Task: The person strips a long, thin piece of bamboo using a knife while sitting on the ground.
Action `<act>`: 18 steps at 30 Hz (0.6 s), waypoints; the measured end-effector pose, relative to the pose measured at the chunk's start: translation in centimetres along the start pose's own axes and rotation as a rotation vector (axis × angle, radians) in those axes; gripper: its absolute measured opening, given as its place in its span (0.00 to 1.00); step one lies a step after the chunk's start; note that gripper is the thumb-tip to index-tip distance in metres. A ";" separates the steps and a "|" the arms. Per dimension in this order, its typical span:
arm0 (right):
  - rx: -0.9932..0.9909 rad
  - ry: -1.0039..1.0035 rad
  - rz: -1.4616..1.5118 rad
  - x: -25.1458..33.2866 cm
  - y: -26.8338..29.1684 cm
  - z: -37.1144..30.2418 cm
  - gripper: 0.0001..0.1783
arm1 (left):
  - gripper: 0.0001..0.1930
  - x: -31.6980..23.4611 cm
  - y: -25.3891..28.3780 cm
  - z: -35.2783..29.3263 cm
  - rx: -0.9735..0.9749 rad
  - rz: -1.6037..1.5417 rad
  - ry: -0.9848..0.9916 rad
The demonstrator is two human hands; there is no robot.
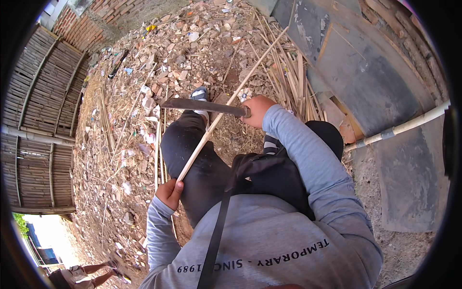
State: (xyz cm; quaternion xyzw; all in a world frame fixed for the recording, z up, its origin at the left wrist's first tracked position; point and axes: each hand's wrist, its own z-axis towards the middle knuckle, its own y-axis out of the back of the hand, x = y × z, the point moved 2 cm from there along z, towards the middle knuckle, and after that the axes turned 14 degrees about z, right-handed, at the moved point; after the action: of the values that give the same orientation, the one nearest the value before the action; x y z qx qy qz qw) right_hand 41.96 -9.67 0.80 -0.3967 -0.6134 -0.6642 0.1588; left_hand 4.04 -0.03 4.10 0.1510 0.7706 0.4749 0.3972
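Person seated low, seen from above. Left hand (169,193) grasps the near end of a long, pale, slender bamboo strip (196,153); thumb visible along it, other fingers partly hidden. Strip slants up and right over the dark-trousered thigh (190,139), its far end above the rubble-strewn ground (144,91).

Right hand (258,110) clenched on the handle of a long, dark, metal-bladed knife (192,104). Most of the handle lies inside the fist, only its collar end showing. Blade points left and crosses the strip; whether the edge bites into it, cannot tell.

Black fabric bag (279,178) on the lap covers part of the legs. One foot in a grey sandal (198,93), half hidden behind blade and knee. Loose bamboo strips (290,82) overlap at upper right, hard to count. Lower left: another person's legs (98,275), upper body cut off by the rim.
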 end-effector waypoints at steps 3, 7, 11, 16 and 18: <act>-0.005 0.006 0.013 0.2 0.0 -0.1 0.15 | 0.27 0.2 -0.1 0.0 0.000 -0.013 0.004; -0.018 0.022 0.040 0.1 0.0 -0.2 0.14 | 0.27 0.0 -0.1 0.0 -0.005 -0.040 0.006; -0.013 0.023 0.034 0.3 0.1 -0.2 0.15 | 0.27 0.4 -0.3 0.0 -0.001 -0.064 0.010; -0.009 0.029 0.023 -0.2 -0.2 0.0 0.17 | 0.26 0.5 -0.4 0.1 0.011 -0.115 0.028; -0.006 0.031 0.020 -0.1 -0.2 0.0 0.18 | 0.25 0.6 -0.4 0.0 0.033 -0.121 0.042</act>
State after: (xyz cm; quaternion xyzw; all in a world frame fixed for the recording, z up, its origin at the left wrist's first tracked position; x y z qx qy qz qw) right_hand 41.88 -9.70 0.62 -0.3931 -0.6048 -0.6705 0.1736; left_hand 3.76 0.15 3.47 0.1008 0.7942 0.4403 0.4066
